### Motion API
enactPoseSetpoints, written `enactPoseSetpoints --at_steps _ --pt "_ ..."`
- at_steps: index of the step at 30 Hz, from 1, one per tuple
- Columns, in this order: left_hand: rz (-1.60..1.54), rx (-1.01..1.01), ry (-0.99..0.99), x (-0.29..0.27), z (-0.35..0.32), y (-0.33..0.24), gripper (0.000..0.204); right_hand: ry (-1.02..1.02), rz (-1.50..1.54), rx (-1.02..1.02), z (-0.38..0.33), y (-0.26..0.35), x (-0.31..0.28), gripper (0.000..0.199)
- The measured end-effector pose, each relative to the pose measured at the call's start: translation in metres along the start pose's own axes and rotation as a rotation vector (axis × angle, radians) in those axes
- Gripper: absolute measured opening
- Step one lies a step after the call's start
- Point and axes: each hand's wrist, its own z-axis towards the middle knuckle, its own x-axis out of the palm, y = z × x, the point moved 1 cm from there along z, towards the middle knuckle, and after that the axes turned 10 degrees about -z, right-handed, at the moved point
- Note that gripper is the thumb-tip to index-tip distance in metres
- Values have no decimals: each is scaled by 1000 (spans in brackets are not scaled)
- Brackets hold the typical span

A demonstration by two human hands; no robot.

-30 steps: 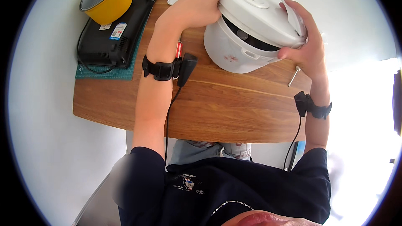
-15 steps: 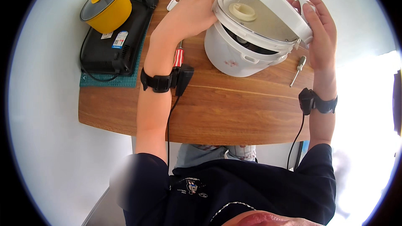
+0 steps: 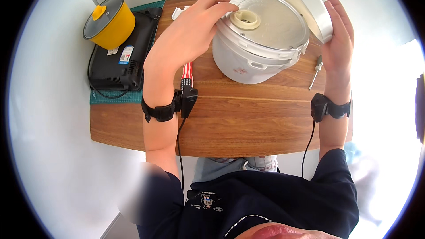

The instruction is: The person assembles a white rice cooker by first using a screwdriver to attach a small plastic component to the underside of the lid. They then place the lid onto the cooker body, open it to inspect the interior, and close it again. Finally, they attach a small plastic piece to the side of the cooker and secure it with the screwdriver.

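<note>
- White rice cooker (image 3: 256, 48), cream inner lid (image 3: 265, 17)
- Brown wood-grain counter (image 3: 248, 119)
- Yellow pot (image 3: 108, 26), black cooktop (image 3: 128, 53), green mat (image 3: 106, 96)
- Red-and-white striped screwdriver handle (image 3: 187, 74)

Lid (image 3: 305, 0) cut off by the top edge. Striped tool (image 3: 187, 74) half hidden under left wrist. White scrap (image 3: 178, 12) behind left hand (image 3: 188, 40) too small to tell. Far table (image 3: 248, 124) edge hidden behind cooker (image 3: 256, 44).
</note>
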Motion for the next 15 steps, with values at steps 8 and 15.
enactPoseSetpoints --at_steps 8,15 --pt "-53 -71 22 -6 1 -8 36 -112 205 8 1 -10 7 45" --pt "-123 -5 -64 2 9 -10 25 -234 -858 -438 0 -31 -6 39"
